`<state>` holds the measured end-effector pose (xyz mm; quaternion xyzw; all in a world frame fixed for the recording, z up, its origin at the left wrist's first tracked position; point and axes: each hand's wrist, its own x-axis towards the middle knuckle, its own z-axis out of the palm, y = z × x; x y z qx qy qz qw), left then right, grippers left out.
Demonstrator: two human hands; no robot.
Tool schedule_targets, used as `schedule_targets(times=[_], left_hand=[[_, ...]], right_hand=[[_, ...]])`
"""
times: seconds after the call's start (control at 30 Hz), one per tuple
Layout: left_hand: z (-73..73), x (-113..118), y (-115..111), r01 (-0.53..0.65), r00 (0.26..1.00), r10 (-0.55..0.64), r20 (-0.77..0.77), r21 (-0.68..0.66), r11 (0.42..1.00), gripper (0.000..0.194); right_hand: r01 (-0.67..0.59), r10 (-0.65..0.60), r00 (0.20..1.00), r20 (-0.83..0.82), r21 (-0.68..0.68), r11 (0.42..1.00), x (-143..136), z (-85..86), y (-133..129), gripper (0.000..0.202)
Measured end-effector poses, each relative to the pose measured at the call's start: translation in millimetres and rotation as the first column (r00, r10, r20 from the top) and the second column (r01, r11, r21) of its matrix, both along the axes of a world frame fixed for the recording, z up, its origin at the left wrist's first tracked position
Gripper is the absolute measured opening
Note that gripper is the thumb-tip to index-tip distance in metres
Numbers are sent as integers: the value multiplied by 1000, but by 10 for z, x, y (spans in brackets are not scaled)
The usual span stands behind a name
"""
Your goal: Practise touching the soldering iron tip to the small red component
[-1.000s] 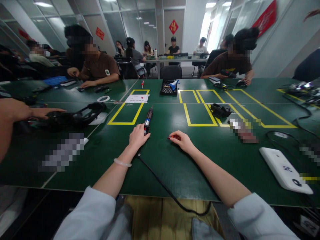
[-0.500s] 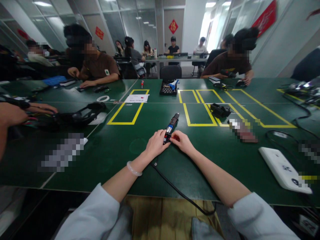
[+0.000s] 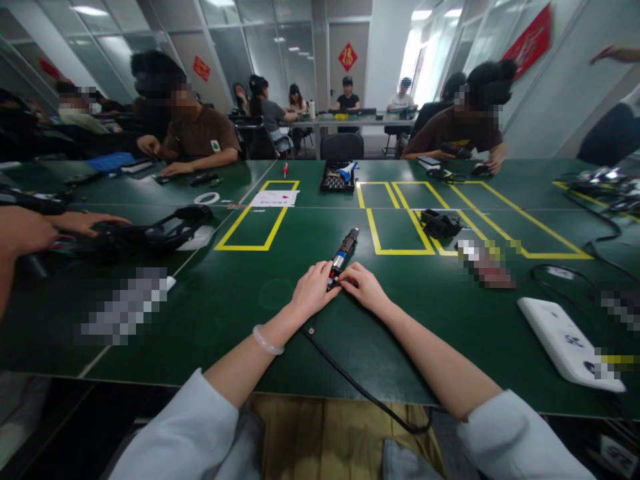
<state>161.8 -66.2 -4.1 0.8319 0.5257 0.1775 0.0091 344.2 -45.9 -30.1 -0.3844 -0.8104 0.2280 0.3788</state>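
Note:
A slim dark tool with its inner parts showing, silver and blue in the middle point(image 3: 345, 249), lies on the green table in front of me, its tip pointing away and slightly right. My left hand point(image 3: 315, 288) is wrapped round its near end from the left. At the right side of that same end, my right hand point(image 3: 366, 285) has its fingers pinched together, and what they hold is too small to make out. A black cable point(image 3: 350, 377) runs from under my left hand towards the table's front edge.
Beyond the tool stands a black tray point(image 3: 330, 181) with a blue and white item. A black device point(image 3: 441, 223) and a white case point(image 3: 560, 337) lie at the right. At the left, a person's hand point(image 3: 90, 221) touches black parts.
My right fingers have shifted slightly left over the tool's near end. The co-worker's hand at the left has moved right, and another person's arm has appeared at the upper right.

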Motion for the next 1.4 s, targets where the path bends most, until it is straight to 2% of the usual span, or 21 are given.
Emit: schedule_targets(times=[0.23,0.4,0.57,0.7,0.83,0.97,1.1,1.23,1.4], left_hand=[[27,31,5,-40,997,41,-63,27,999,52],[42,52,51,-86,992,84,-94,-11,996,53],[50,-70,156,-142,982,140,-125,-4,990,56],[57,-367,330,-278,951,272,-144,-25,960,54],[67,-850,534,-432,894,418,-158,-63,900,55],[75,-1387,673,-572,816,556,-158,-82,816,55],[88,-1811,688,-692,718,677,-160,-63,719,55],[110,-1984,616,-763,644,754,-128,-31,646,57],[114,-1916,559,-764,636,766,-88,66,642,52]], right_hand=[[12,-12,1000,9,37,999,-13,33,-9,10],[1,-1,999,-42,1,1000,12,32,-39,14],[16,-18,999,-44,-31,999,39,11,-25,14],[24,-27,999,-40,-59,998,66,18,-13,13],[24,-28,999,-36,-88,996,70,37,-12,12],[21,-24,999,-24,-107,994,67,44,-9,11],[15,-17,1000,-19,-110,994,64,29,-2,11],[9,-10,1000,-12,-111,994,61,7,3,12],[6,-6,1000,-1,-103,995,58,-5,12,11]])
